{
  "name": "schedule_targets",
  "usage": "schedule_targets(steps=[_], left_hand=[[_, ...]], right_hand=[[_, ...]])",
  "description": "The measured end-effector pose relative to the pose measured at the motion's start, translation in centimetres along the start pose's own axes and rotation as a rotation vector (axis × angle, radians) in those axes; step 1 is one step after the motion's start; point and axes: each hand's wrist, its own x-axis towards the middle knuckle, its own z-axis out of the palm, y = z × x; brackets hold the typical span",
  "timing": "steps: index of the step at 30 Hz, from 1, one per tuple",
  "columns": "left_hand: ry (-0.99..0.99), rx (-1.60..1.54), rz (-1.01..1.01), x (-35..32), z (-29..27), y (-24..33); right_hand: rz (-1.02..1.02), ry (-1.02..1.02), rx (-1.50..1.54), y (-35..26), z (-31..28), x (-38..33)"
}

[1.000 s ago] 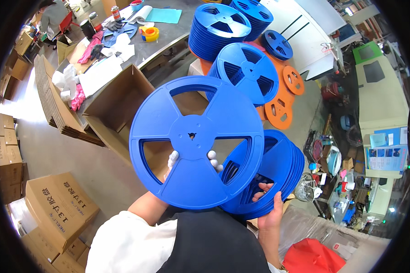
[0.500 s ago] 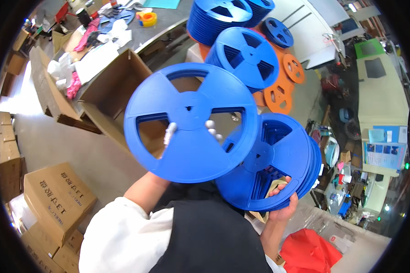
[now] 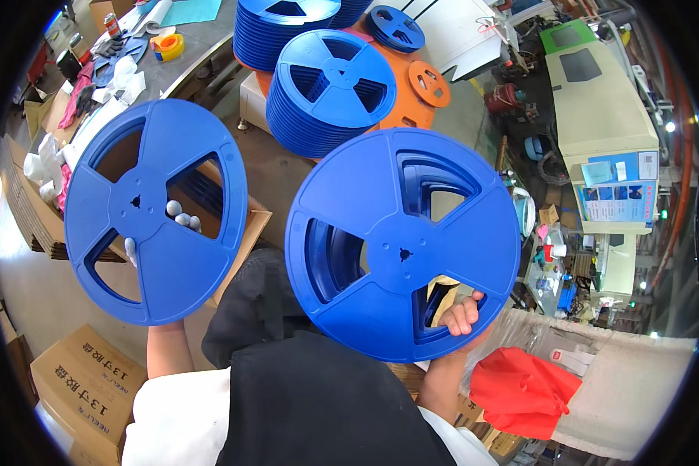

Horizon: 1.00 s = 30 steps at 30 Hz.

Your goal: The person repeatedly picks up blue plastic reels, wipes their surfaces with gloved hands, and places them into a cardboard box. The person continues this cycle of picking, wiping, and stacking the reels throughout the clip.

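My left hand (image 3: 182, 214) grips a blue plastic reel (image 3: 186, 272) from behind. Only its white-covered fingertips poke through the reel's windows; the palm is hidden. To its right, my right hand (image 3: 460, 315) holds several blue reels (image 3: 349, 202) together near their lower right rim, its fingers curled through a window and over the edge. Their layered rims show inside the windows, and the thumb is out of sight. A cardboard box (image 3: 245, 247) is partly hidden behind the left reel, with dark blue layers visible through that reel's window.
Tall stacks of blue reels (image 3: 342, 74) stand ahead, beside orange reels (image 3: 429, 84). A worktable (image 3: 198, 46) with yellow tape (image 3: 168, 47) lies far left. A closed carton (image 3: 85, 388) sits lower left; red cloth (image 3: 524, 392) lies lower right. Machinery (image 3: 598, 116) stands farther right.
The left-hand reel has moved left, away from the right-hand reels, exposing more of them. The right-hand reels have come up and closer. The surroundings have shifted left in view.
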Motion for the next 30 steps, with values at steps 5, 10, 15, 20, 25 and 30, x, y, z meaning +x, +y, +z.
schedule_targets(steps=[5, 10, 15, 20, 25, 30], left_hand=[[0.139, 0.025, 0.023, -1.0, -1.7, 0.1], [0.174, 0.043, -0.105, -1.6, -1.4, -0.2], [0.393, 0.209, -0.139, -1.7, 0.8, -1.1], [0.461, 0.575, -0.181, -0.6, 1.7, -2.8], [0.118, 0.831, -0.248, 1.9, 1.8, -7.6], [0.047, 0.466, -0.524, 3.4, 1.5, -13.2]], right_hand=[[0.026, 0.016, 0.098, 0.8, 0.2, 1.4], [0.058, 0.017, 0.104, 1.2, 0.2, 2.5], [0.049, 0.09, 0.077, 1.9, -0.2, 3.3], [0.043, 0.11, -0.092, 3.6, 0.9, 4.9], [0.322, 0.21, -0.572, 9.2, 5.4, 5.6], [0.362, 0.153, -0.704, 14.0, 9.1, 5.1]])
